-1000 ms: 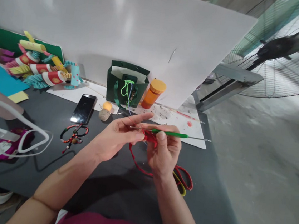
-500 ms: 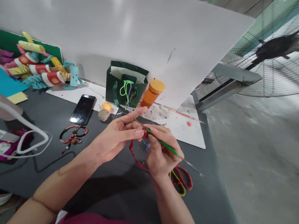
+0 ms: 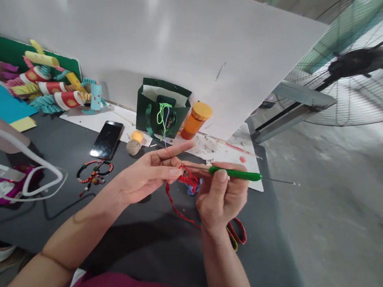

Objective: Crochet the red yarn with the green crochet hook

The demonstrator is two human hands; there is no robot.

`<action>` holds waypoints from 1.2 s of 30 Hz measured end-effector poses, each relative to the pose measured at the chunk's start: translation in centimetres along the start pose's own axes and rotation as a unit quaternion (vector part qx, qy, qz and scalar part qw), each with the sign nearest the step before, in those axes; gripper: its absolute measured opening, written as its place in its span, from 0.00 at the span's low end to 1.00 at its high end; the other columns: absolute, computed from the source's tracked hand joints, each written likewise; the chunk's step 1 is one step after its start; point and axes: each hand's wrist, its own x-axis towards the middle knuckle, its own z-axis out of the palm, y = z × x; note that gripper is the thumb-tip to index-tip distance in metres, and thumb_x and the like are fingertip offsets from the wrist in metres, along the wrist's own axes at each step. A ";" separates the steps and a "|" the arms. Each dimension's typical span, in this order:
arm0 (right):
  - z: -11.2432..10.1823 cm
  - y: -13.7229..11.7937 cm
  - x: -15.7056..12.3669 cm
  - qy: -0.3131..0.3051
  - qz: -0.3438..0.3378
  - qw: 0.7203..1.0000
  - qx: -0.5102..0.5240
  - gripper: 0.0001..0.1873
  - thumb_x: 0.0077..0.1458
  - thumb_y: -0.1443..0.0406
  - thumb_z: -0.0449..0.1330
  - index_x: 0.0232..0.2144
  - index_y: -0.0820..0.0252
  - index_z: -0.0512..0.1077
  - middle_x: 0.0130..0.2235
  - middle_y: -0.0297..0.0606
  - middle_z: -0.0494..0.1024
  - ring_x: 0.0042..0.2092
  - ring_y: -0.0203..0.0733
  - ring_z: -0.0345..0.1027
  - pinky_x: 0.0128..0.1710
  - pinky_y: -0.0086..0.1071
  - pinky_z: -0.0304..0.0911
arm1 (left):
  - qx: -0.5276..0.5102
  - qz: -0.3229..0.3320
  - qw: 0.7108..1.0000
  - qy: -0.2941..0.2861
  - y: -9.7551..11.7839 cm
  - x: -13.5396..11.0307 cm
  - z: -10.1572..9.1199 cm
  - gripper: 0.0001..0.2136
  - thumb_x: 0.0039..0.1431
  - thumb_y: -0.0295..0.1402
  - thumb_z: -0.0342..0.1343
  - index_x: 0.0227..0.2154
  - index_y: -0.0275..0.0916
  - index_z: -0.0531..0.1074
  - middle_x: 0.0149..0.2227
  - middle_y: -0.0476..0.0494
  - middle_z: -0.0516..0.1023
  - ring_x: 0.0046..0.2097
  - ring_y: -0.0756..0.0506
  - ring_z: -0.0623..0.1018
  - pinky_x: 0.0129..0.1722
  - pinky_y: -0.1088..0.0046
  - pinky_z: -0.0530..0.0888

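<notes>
My left hand [image 3: 151, 176] pinches a small piece of red and blue crochet work [image 3: 188, 178] between thumb and fingers, its index finger stretched out. A thread rises from that hand toward the green paper bag [image 3: 162, 110]. In my right hand [image 3: 223, 198] is a crochet hook [image 3: 234, 173] with a green handle, held level. Its thin left end reaches the crochet work; a metal shaft sticks out to the right. From the work a red strand [image 3: 178, 212] hangs down and runs under my right wrist. Red and yellow cords [image 3: 236, 234] lie on the table beside that wrist.
Behind my hands stands an orange jar [image 3: 196, 120] next to the bag. A phone [image 3: 107, 139], a yarn ball [image 3: 133, 147] and beaded bracelets [image 3: 94, 172] lie to the left. Paper crafts [image 3: 59, 89] are at far left. A fan [image 3: 359, 63] stands beyond the table's right edge.
My right hand has moved to the right and turned the hook from slanted to nearly level. More of the red and blue work shows between my hands.
</notes>
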 end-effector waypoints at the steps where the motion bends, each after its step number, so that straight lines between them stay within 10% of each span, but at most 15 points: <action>1: -0.1 -0.1 0.1 -0.003 0.004 1.000 -0.002 0.03 0.67 0.59 0.61 0.42 0.47 0.74 0.33 0.31 0.80 0.28 0.39 0.78 0.28 0.34 0.73 | -0.004 -0.008 1.000 -0.008 0.0 0.0 -0.1 0.25 0.47 0.26 0.74 0.50 0.46 0.83 0.29 0.54 0.78 0.29 0.56 0.71 0.35 0.78 0.69; 9: -0.2 -0.6 1.2 -0.066 0.104 0.990 0.071 0.10 0.64 0.51 0.62 0.38 0.48 0.72 0.22 0.29 0.75 0.27 0.46 0.78 0.29 0.40 0.75 | -0.023 -0.064 0.992 -0.111 -0.6 0.3 -0.9 0.23 0.52 0.26 0.67 0.52 0.44 0.82 0.51 0.43 0.86 0.52 0.45 0.81 0.54 0.71 0.72; 26: -1.2 -0.3 0.4 -0.057 -0.016 0.996 -0.063 0.05 0.67 0.57 0.61 0.42 0.49 0.71 0.37 0.35 0.79 0.27 0.38 0.75 0.26 0.35 0.71 | 0.048 -0.001 0.998 0.026 -0.5 0.1 -0.4 0.25 0.48 0.28 0.74 0.51 0.46 0.83 0.30 0.51 0.80 0.39 0.48 0.81 0.47 0.70 0.75; 36: -1.4 -1.3 1.4 -0.108 0.086 0.990 0.027 0.07 0.66 0.55 0.61 0.40 0.49 0.71 0.27 0.30 0.79 0.24 0.40 0.75 0.23 0.33 0.67 | -0.001 -0.055 0.992 -0.116 -0.4 0.5 -0.7 0.26 0.47 0.29 0.74 0.52 0.46 0.82 0.40 0.45 0.87 0.37 0.49 0.79 0.45 0.70 0.73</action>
